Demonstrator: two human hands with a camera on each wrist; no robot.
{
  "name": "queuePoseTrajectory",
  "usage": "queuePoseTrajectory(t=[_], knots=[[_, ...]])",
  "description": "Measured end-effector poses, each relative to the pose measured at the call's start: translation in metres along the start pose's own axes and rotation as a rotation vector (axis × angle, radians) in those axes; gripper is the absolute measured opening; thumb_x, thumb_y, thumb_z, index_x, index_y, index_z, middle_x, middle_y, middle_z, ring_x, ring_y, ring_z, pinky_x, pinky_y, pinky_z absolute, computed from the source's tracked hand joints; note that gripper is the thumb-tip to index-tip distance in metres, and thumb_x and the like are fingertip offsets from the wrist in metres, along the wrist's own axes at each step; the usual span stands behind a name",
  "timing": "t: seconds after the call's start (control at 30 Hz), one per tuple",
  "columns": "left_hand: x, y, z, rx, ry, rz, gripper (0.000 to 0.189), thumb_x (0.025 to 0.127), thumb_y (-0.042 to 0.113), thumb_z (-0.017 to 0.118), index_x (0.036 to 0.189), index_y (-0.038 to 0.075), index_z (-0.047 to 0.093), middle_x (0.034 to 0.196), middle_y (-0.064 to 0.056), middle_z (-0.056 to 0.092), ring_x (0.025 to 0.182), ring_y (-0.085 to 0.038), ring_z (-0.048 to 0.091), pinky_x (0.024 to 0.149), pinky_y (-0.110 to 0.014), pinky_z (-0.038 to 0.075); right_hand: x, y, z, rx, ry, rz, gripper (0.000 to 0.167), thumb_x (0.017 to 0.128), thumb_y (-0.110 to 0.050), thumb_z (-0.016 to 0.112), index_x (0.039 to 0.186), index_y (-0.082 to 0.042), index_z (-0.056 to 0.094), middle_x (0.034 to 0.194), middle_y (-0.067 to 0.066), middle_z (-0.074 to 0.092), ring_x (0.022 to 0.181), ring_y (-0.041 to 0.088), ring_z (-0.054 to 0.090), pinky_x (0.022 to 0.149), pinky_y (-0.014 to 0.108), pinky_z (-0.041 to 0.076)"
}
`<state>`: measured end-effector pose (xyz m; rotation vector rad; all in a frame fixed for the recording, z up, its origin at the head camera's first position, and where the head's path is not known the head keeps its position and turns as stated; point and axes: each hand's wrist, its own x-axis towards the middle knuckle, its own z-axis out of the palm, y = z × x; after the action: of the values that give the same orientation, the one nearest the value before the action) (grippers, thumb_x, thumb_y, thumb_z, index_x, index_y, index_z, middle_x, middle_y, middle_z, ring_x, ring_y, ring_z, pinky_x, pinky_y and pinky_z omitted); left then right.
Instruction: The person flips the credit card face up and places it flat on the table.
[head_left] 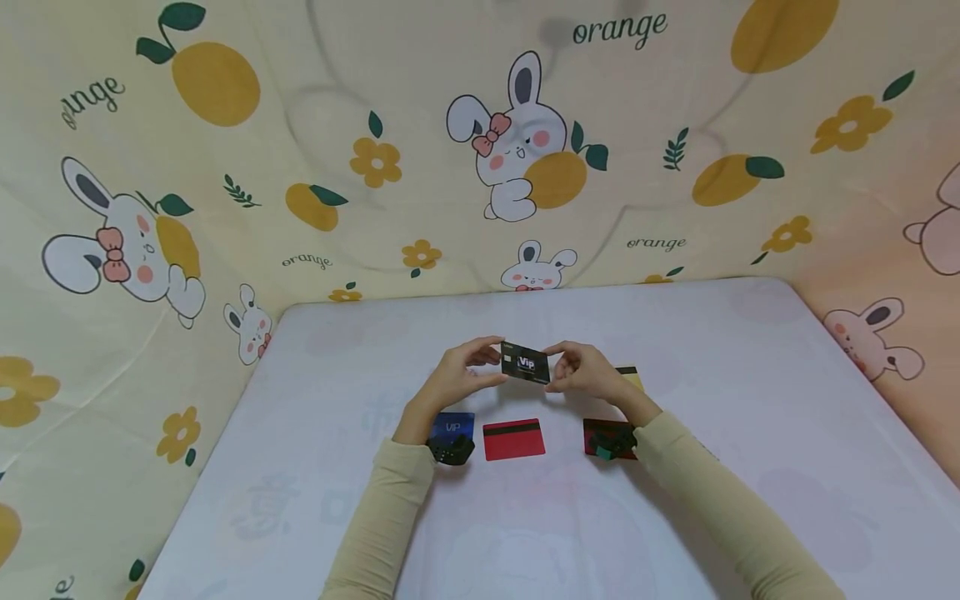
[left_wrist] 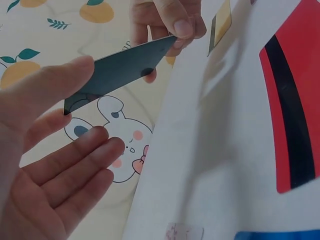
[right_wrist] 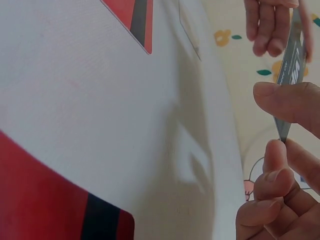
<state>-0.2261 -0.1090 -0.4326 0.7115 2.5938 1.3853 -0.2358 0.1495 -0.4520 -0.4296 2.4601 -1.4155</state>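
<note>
While the left hand (head_left: 459, 372) and right hand (head_left: 591, 372) pinched opposite ends of the black card (head_left: 525, 363), raised above the white table (head_left: 525, 525) beyond a red card (head_left: 514, 445), a drop was judged possible, since uneven pressure could have twisted its thin edges free.

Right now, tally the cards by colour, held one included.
Black card: 1, held in the fingers
Blue card: 1
Red cards: 2
Yellow card: 1
Pale card: 1, only partly visible in the wrist views
Total: 6 cards in view
</note>
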Motion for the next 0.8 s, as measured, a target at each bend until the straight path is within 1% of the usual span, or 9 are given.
queuePoseTrajectory(t=[0.17,0.3,0.4,0.47,0.57,0.67,0.73,0.8], knots=[[-0.001,-0.006,0.001,-0.018,0.000,-0.007,0.063,0.081,0.017,0.077,0.137,0.007,0.051,0.112,-0.018,0.067,0.106,-0.033,0.065,0.098,-0.046,0.051,-0.001,-0.001,-0.001,-0.010,0.003,0.024,0.061,0.073,-0.007,0.081,0.128,0.000,0.056,0.077,0.006,0.059,0.066,0.014,0.047,0.057,0.021,0.040],[-0.002,-0.011,0.002,-0.032,-0.001,-0.029,0.063,0.081,0.017,0.078,0.137,0.009,0.051,0.112,-0.018,0.067,0.106,-0.035,0.065,0.098,-0.048,0.050,-0.001,-0.002,-0.002,-0.020,0.002,0.048,0.061,0.073,-0.008,0.081,0.129,-0.003,0.057,0.077,0.004,0.058,0.066,0.014,0.047,0.057,0.022,0.041],[-0.002,-0.013,0.003,-0.024,-0.008,-0.037,0.062,0.081,0.018,0.077,0.137,0.011,0.051,0.112,-0.017,0.068,0.105,-0.033,0.066,0.097,-0.046,0.051,-0.003,-0.003,-0.004,-0.014,-0.002,0.040,0.060,0.074,-0.008,0.081,0.129,-0.003,0.057,0.077,0.002,0.057,0.065,0.013,0.047,0.054,0.022,0.040],[-0.003,-0.014,0.004,-0.016,-0.011,-0.034,0.062,0.082,0.018,0.077,0.138,0.009,0.051,0.111,-0.016,0.068,0.104,-0.031,0.066,0.097,-0.044,0.051,-0.004,-0.003,-0.005,0.005,-0.008,0.023,0.060,0.073,-0.006,0.081,0.128,-0.002,0.057,0.076,0.002,0.057,0.063,0.011,0.046,0.053,0.021,0.039],[-0.003,-0.015,0.005,-0.004,-0.015,-0.035,0.063,0.082,0.018,0.076,0.138,0.008,0.050,0.109,-0.015,0.069,0.102,-0.027,0.066,0.096,-0.041,0.052,-0.006,-0.004,-0.007,0.025,-0.016,-0.013,0.060,0.073,-0.004,0.080,0.128,0.002,0.056,0.076,0.004,0.058,0.060,0.007,0.045,0.053,0.020,0.039],[-0.003,-0.016,0.007,0.003,-0.013,-0.032,0.063,0.083,0.018,0.076,0.139,0.008,0.050,0.107,-0.014,0.069,0.100,-0.025,0.066,0.095,-0.039,0.053,-0.007,-0.002,-0.009,0.024,-0.012,-0.028,0.060,0.074,-0.004,0.080,0.128,0.003,0.055,0.077,0.007,0.060,0.060,0.006,0.046,0.053,0.020,0.039],[-0.003,-0.016,0.009,0.011,-0.006,-0.029,0.062,0.083,0.019,0.076,0.139,0.009,0.050,0.104,-0.014,0.069,0.097,-0.023,0.066,0.092,-0.036,0.054,-0.007,0.000,-0.010,0.015,-0.009,-0.029,0.060,0.074,-0.005,0.080,0.128,0.003,0.055,0.077,0.008,0.060,0.061,0.007,0.047,0.053,0.021,0.039],[-0.004,-0.016,0.010,0.016,-0.005,-0.036,0.061,0.083,0.019,0.075,0.138,0.010,0.051,0.102,-0.013,0.069,0.093,-0.020,0.064,0.087,-0.031,0.055,-0.006,0.002,-0.010,0.019,-0.010,-0.018,0.060,0.075,-0.004,0.080,0.129,0.003,0.054,0.078,0.009,0.060,0.062,0.008,0.048,0.055,0.021,0.040]])
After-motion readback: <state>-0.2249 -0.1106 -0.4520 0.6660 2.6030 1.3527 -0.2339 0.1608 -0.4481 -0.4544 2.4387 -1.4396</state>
